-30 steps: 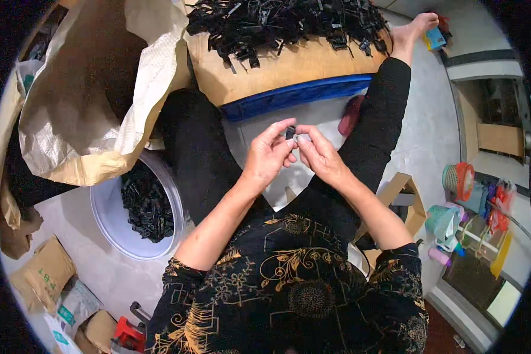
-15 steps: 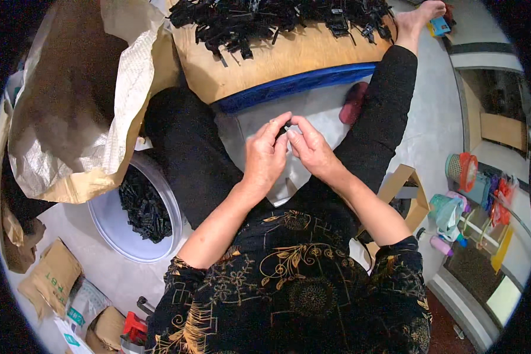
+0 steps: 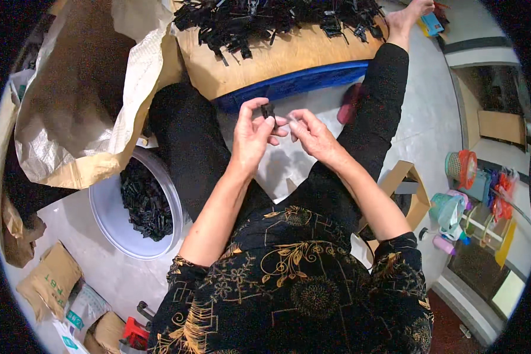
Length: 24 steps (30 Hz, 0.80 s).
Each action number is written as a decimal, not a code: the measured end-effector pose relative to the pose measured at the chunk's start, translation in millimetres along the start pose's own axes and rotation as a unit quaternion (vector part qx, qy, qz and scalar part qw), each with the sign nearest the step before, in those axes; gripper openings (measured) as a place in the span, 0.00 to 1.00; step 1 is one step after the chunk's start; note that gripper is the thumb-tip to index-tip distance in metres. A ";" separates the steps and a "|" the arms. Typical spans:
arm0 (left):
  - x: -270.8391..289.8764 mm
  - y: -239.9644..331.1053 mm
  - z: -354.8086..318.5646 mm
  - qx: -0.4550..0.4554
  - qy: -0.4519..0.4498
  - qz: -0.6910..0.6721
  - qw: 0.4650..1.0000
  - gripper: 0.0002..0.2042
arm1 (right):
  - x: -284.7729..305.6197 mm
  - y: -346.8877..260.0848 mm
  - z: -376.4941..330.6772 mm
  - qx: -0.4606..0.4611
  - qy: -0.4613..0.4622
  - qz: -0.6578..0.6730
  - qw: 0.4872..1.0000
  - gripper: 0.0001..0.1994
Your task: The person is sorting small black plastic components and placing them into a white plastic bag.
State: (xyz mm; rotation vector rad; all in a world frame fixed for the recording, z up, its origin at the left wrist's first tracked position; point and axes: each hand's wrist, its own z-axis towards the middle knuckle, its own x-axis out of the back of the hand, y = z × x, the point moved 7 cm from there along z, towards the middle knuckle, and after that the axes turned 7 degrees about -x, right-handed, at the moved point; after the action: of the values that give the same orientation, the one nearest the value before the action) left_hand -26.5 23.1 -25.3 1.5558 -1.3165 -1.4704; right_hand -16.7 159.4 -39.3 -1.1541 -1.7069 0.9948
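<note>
Between the thumb and index finger of my left hand [image 3: 249, 140] is a small black plastic part [image 3: 268, 110], held upright over the gap between my legs. Close beside it, my right hand [image 3: 317, 140] has its thumb and fingertips pinched together. Its fingertips are slightly blurred, and whatever they may hold is too small to name. A heap of similar black plastic parts [image 3: 242, 26] covers the far side of a wooden board [image 3: 289, 56]. More black pieces [image 3: 144, 203] lie inside a white round tub [image 3: 109, 227] at my left.
A large open woven sack [image 3: 71, 174] leans over the tub. Beneath the board's edge is a blue crate [image 3: 295, 84]. A cardboard box [image 3: 420, 203] stands by my right leg, and brown paper bags [image 3: 52, 280] lie at lower left. Baskets and bags [image 3: 467, 171] hang at right.
My hands have come apart slightly. The left has tilted up and outward with the black plastic part, now plainly in view, while the right has drawn a little to the right.
</note>
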 end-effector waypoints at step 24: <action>-23.5 -11.1 -19.1 0.012 -0.134 0.123 0.983 0.19 | -7.0 -5.1 -15.1 -0.126 -0.127 0.159 0.971 0.08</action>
State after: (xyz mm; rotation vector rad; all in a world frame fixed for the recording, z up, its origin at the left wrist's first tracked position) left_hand -2.7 44.9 -23.7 1.1869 -1.6203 -1.5464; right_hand -2.6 153.8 -30.8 -1.5585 -1.9311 1.1856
